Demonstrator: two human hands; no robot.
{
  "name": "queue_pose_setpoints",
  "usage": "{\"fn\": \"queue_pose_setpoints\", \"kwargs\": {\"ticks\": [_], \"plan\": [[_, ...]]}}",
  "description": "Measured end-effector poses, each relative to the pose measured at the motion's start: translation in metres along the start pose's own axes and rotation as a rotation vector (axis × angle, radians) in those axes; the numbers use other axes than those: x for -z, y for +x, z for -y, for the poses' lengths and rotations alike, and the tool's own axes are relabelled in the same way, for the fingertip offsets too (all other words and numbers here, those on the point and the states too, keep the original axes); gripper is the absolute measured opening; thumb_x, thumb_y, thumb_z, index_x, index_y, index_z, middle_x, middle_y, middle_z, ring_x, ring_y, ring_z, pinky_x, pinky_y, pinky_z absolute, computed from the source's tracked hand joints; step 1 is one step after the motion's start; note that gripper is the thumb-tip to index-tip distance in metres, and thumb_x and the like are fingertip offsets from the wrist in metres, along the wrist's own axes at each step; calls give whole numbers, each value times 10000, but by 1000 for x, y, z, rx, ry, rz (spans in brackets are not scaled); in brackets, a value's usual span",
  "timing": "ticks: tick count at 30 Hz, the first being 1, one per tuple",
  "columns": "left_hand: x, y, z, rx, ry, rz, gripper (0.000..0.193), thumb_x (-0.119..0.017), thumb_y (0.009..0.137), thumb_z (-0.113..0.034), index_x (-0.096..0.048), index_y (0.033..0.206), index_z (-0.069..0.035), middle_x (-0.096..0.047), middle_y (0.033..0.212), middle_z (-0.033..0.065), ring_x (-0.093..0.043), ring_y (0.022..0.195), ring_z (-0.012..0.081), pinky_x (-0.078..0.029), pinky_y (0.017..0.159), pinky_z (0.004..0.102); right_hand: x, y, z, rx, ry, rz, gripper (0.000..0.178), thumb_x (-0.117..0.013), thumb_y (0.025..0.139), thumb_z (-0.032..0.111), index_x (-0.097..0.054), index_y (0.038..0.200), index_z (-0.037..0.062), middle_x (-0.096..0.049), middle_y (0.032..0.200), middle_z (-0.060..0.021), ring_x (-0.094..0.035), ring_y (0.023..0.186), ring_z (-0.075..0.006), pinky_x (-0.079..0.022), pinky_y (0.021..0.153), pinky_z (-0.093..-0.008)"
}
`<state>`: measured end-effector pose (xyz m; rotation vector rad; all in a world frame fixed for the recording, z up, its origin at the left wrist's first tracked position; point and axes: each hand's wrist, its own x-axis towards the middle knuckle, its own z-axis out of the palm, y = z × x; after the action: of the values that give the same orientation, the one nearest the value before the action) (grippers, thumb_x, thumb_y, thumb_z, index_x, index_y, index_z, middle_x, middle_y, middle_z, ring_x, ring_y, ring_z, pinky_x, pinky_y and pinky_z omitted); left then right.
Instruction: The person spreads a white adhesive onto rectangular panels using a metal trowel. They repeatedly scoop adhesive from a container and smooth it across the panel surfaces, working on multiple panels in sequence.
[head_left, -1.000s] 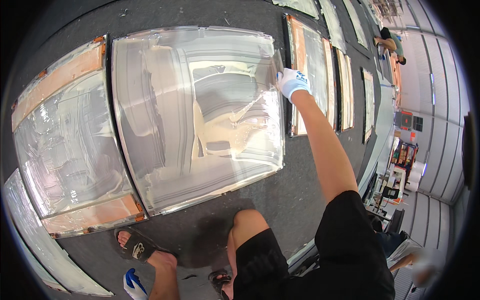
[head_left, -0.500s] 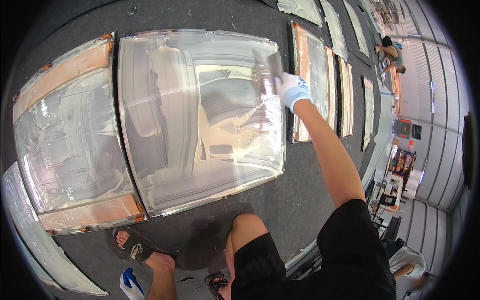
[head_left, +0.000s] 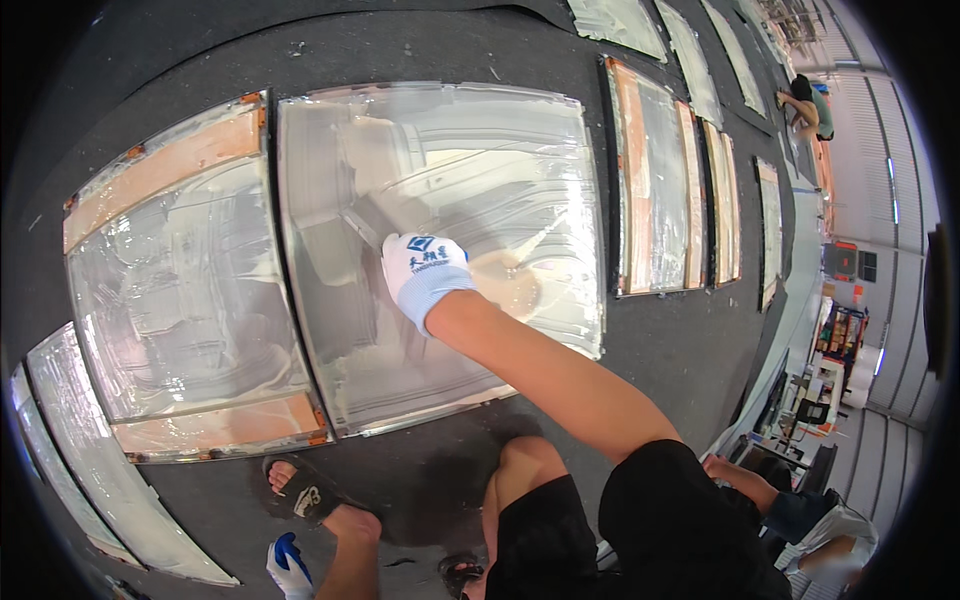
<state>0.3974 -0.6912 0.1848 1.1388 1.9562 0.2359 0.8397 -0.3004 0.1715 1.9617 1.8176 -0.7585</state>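
My right hand (head_left: 424, 270), in a white glove with a pale blue cuff, is closed round a flat scraper (head_left: 372, 222). Its blade lies against a large rectangular panel (head_left: 480, 110) smeared with a wet, whitish-cream coating. Streaks and ridges run across the coated face, and a thicker cream patch (head_left: 510, 285) shows right of my wrist. Low at the left, beside my foot, is my left hand (head_left: 290, 568) in a white glove with a blue palm. The lower edge cuts it off, and how its fingers are set is unclear.
A coated panel with orange-pink end strips (head_left: 185, 190) lies close on the left. More narrow panels (head_left: 650, 180) lie on the dark floor (head_left: 660, 345) to the right. A person (head_left: 812, 108) crouches far right; another (head_left: 820, 530) is at lower right. My sandalled foot (head_left: 315, 495) stands near the panels.
My right hand has swept the scraper from the panel's far right edge leftward to its left-middle part. The cream patches there are smeared thinner. The whole view has shifted slightly.
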Motion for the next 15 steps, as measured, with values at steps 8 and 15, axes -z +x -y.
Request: {"fn": "queue_pose_setpoints", "kwargs": {"ticks": [8, 15], "plan": [[-1, -3, 1, 74, -98, -18, 285, -515, 1023, -189, -700, 1057, 25, -590, 770, 24, -529, 689, 116, -424, 626, 284, 11, 28, -47, 79, 433, -54, 434, -500, 975, 400, -704, 1039, 22, -699, 1019, -255, -668, 976, -419, -521, 896, -467], [5, 1, -4, 78, -101, -11, 289, -514, 1025, -194, -710, 1080, 11, -628, 804, 52, -566, 720, 151, -458, 660, 310, 3, 82, -199, -236, 468, -295, 570, -565, 949, 548, -688, 1048, 0, -709, 954, -264, -679, 933, -425, -524, 839, -466]]}}
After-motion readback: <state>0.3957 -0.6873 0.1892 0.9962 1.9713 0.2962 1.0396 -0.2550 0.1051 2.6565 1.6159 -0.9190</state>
